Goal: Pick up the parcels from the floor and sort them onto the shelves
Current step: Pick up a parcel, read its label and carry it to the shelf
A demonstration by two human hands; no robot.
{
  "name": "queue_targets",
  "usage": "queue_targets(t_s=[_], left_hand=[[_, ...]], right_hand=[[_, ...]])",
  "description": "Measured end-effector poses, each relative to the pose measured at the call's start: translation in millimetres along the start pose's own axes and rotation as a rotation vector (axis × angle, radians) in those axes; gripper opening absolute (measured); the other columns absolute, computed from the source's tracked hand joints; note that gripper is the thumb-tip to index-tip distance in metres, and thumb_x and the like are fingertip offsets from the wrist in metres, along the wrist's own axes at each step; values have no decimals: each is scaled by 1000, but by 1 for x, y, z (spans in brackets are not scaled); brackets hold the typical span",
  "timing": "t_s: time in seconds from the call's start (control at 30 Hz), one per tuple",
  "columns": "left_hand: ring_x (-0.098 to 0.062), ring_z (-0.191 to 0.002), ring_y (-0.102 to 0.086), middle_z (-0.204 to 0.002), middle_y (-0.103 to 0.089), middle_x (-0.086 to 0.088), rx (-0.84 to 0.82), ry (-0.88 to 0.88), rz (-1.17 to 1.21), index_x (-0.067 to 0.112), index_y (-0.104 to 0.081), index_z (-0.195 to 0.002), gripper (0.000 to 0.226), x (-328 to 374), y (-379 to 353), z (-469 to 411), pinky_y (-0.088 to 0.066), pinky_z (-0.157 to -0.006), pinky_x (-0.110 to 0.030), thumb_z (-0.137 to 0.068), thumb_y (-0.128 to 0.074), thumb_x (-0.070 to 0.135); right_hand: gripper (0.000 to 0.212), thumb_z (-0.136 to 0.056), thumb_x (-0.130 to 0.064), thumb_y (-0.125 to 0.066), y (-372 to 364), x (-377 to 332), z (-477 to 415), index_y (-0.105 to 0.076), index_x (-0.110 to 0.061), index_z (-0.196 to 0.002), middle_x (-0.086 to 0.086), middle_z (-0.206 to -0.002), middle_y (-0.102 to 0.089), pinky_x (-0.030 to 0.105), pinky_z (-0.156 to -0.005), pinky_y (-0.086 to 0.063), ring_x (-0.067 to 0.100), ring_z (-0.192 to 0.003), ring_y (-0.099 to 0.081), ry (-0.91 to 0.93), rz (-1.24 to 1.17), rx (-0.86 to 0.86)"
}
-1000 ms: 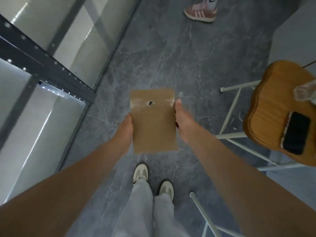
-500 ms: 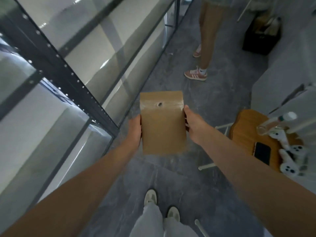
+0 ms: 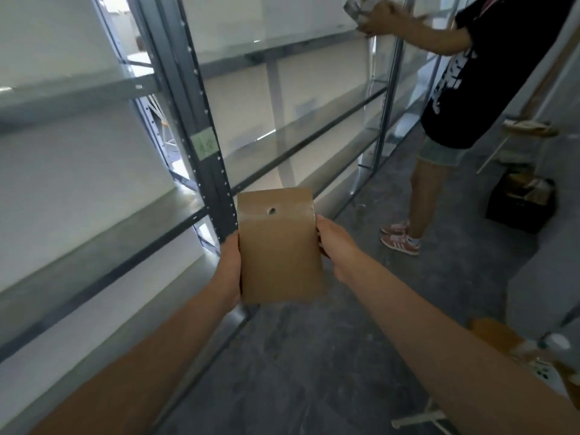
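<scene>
The left hand [image 3: 230,265] presses flat on the left edge of a brown paper bag [image 3: 277,246]. Its thumb lies along the front edge; the other fingers are behind the bag & can't be seen. The right hand [image 3: 337,246] grips the right edge the same way, thumb up on the front corner, fingers curled round the back. So both hands are closed on the bag, one on each side, w/ the bag squeezed between them.

The bag is up in the air, in front of the person's chest, just in front of a dark post [image 3: 201,120] of the shelves [image 3: 298,127]. It stands upright, tipped back a bit. It is flat, smooth & tall, w/ a folded top & a small round hole near the top. The paper looks plain, no print.

The shelves are gray metal w/ rows of little holes in the posts. The boards look shiny & bare. A green sticker [image 3: 204,142] sits on the post.

The floor [image 3: 314,356] is dark gray stone w/ pale veins.

Another person [image 3: 470,73] in a black shirt, short jeans & pink shoes stands to the right, reaching up to a high shelf w/ a packet [image 3: 357,7] in hand. A black box [image 3: 521,205] sits on the floor behind.
</scene>
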State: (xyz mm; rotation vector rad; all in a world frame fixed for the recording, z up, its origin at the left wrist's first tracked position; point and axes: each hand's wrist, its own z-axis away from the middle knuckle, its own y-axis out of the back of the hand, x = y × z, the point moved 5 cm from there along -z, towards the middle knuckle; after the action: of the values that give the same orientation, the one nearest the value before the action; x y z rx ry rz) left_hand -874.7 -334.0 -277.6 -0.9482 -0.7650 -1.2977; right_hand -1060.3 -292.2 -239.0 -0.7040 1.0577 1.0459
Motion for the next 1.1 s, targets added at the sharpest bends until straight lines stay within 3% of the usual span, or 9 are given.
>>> queue_targets(t_s=[0.1,0.27,0.33,0.47,0.53,0.63,0.83,1.03,1.1], left_hand=[[-28,-101,-71,-114,-75,-10,15,-40,19,22,-70,-123,51,25,32,21,-59,-86,-44,-104,-34,52],[-21,-92,-71,-108,-75,-6,36,-143,76,23,-68,-117,45,61,92,57,-58,-67,-36,-108,-29,45],[-20,-95,-70,-107,-75,-4,61,-173,76,25,-69,-113,45,70,120,71,-57,-70,-36,-107,-28,44],[-23,-104,-66,-110,-72,-4,147,-207,102,24,-68,-108,42,85,182,103,-57,-86,-43,-106,-30,43],[-23,-102,-61,-109,-68,-5,172,-228,106,23,-66,-103,40,91,211,124,-51,-100,-47,-106,-30,40],[-24,-99,-54,-104,-64,-4,215,-280,116,23,-66,-101,39,103,259,153,-46,-96,-45,-106,-31,40],[-29,-106,-59,-112,-66,-7,315,-328,142,25,-67,-104,41,126,346,224,-48,-107,-57,-101,-33,49],[-28,-105,-66,-116,-70,-11,432,-386,193,22,-65,-115,43,132,408,293,-61,-71,-41,-106,-30,45],[-28,-104,-65,-121,-69,-16,474,-416,210,22,-67,-112,42,133,428,315,-62,-83,-49,-105,-31,44]], right_hand=[[38,-104,-38,-40,-33,-17,16,-70,-18,-112,2,-108,-70,28,-73,-46,18,-99,-63,58,28,-46],[29,-103,-29,-44,-91,-44,48,-68,-31,-86,1,-96,-69,26,-81,-49,17,-93,-63,104,25,-164],[23,-102,-30,-47,-116,-51,64,-69,-37,-102,1,-109,-70,31,-86,-53,18,-102,-64,124,12,-206],[26,-102,-34,-47,-171,-56,103,-65,-40,-119,-8,-98,-71,25,-64,-49,8,-88,-64,141,-14,-293],[28,-100,-44,-45,-202,-53,127,-67,-45,-117,-5,-108,-72,36,-79,-57,15,-98,-68,131,-5,-345],[33,-95,-59,-41,-245,-53,156,-60,-53,-122,-3,-128,-65,53,-97,-52,22,-113,-64,163,25,-416],[33,-100,-50,-39,-321,-70,240,-66,-39,-113,3,-118,-70,47,-94,-55,23,-108,-67,239,27,-629],[20,-103,-39,-36,-381,-68,295,-43,-29,-119,-1,-116,-55,35,-81,-46,15,-97,-53,297,65,-609],[23,-104,-42,-33,-400,-68,315,-44,-29,-120,-1,-113,-56,34,-77,-48,15,-94,-54,292,77,-656]])
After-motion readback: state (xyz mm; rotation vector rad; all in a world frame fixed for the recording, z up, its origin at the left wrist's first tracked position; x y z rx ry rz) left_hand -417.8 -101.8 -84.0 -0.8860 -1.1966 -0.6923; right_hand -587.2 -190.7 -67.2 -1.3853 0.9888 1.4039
